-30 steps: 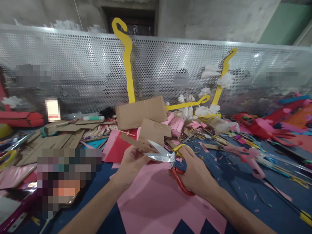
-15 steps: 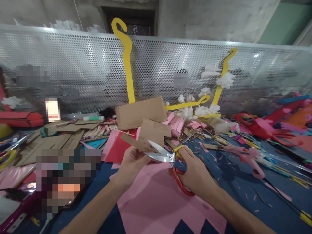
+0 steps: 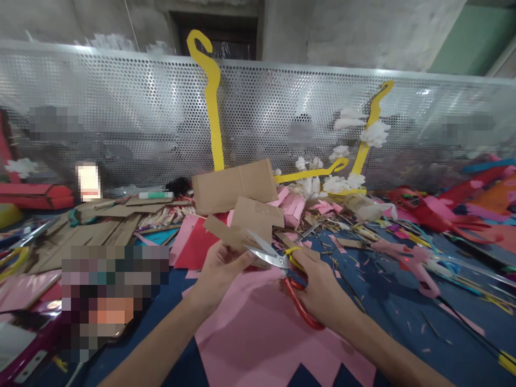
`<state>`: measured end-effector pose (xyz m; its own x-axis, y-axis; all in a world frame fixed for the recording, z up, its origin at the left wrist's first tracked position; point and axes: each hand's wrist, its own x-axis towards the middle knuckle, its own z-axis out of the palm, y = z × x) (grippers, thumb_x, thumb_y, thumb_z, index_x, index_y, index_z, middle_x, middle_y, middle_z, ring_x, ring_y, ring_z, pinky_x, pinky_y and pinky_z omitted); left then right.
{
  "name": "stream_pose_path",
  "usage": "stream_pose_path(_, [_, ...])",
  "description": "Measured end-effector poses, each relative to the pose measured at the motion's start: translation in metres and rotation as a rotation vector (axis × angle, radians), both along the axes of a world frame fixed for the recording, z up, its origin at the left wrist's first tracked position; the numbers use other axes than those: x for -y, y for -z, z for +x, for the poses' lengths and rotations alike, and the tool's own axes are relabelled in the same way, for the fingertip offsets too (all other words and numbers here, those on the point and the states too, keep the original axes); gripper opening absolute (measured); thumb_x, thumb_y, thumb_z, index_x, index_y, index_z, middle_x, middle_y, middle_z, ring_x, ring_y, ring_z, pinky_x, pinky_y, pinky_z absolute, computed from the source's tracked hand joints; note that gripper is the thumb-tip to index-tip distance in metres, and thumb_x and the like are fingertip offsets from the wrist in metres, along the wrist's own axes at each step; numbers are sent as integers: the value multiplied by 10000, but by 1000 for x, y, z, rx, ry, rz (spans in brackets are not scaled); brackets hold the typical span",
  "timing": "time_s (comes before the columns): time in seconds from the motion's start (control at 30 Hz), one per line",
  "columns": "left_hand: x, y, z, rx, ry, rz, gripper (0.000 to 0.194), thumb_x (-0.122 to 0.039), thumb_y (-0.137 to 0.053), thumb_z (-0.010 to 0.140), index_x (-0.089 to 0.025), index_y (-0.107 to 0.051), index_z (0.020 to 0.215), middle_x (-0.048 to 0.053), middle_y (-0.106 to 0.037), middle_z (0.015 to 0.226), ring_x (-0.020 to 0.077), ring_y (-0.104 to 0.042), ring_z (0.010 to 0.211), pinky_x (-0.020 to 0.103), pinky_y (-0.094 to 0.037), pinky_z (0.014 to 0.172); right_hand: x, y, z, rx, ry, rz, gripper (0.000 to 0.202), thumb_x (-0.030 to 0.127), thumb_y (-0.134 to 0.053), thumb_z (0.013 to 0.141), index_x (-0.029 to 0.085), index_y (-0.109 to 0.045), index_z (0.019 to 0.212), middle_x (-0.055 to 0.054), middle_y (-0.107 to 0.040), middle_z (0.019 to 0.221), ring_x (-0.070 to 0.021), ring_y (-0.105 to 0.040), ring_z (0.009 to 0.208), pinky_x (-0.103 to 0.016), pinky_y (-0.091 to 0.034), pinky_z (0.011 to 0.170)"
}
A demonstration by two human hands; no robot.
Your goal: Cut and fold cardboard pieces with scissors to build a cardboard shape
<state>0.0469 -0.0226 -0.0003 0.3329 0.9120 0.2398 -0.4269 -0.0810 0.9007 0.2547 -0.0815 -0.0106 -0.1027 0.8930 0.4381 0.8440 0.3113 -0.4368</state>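
Observation:
My left hand [image 3: 220,274] is closed on a narrow strip of brown cardboard [image 3: 221,230], pinched between thumb and fingers. My right hand [image 3: 318,279] grips a pair of scissors [image 3: 282,262] with one red and one yellow handle. Their silver blades point left and are slightly apart, reaching the cardboard strip near my left fingertips. Below both hands a large pink paper sheet [image 3: 258,328] with a zigzag front edge lies on the dark blue table [image 3: 159,344]. A square-cut cardboard piece [image 3: 256,215] sits just behind the blades.
A pink glue gun [image 3: 415,263] lies at the right, its cord trailing forward. Cardboard scraps [image 3: 86,236] are piled at the left. Behind stand a cardboard box [image 3: 236,185], a tall yellow hooked strip [image 3: 213,107] and a perforated metal screen [image 3: 133,97]. Red paper [image 3: 195,242] is left of centre.
The scissor blades have closed partway around the cardboard strip, and the right hand's fingers have drawn in on the handles. The left hand has hardly moved.

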Motion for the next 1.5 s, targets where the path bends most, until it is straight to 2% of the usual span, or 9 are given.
stream_pose_path(0.4, [1, -2, 0, -46, -32, -15, 244, -277, -832, 741, -141, -732, 917, 85, -778, 960, 230, -733, 904, 375, -608, 849, -4, 3, 1, 21, 17, -25, 358, 308, -709, 783, 245, -365, 708, 27, -521, 679, -155, -428, 598, -254, -300, 554])
stream_pose_path(0.73, [0, 2, -1, -16, 60, -14, 226, -287, -798, 790, -141, -725, 946, 92, -769, 949, 231, -738, 867, 392, -609, 836, -5, 5, 2, 8, 5, -11, 345, 297, -685, 809, 242, -368, 684, 35, -500, 660, -145, -425, 585, -243, -298, 541])
stream_pose_path(0.93, [0, 0, -1, -10, 56, -32, 248, -293, -819, 762, -141, -725, 935, 101, -774, 951, 241, -741, 857, 410, -604, 843, -5, 4, 2, 45, 38, -9, 328, 294, -697, 782, 239, -392, 676, 28, -528, 656, -148, -441, 573, -245, -293, 533])
stream_pose_path(1.17, [0, 0, -1, -11, 71, -37, 221, -277, -813, 767, -139, -727, 916, 92, -781, 939, 223, -744, 844, 372, -602, 830, -6, 8, 4, 55, 24, -27, 341, 334, -665, 823, 242, -365, 689, 25, -515, 657, -158, -447, 588, -255, -312, 554])
stream_pose_path(1.37, [-5, -6, -11, -99, 40, 2, 197, -265, -756, 829, -161, -743, 996, 89, -781, 984, 209, -737, 902, 348, -589, 867, -9, 10, 7, 39, 33, 9, 307, 354, -679, 815, 235, -406, 742, 7, -539, 733, -174, -480, 654, -263, -336, 592])
stream_pose_path(1.5, [-4, -6, -10, -109, 79, 22, 183, -274, -743, 841, -161, -749, 985, 105, -781, 1005, 231, -740, 920, 368, -591, 864, -6, 7, 6, 36, 18, 13, 267, 307, -653, 821, 233, -403, 764, -4, -554, 769, -183, -488, 694, -270, -349, 616])
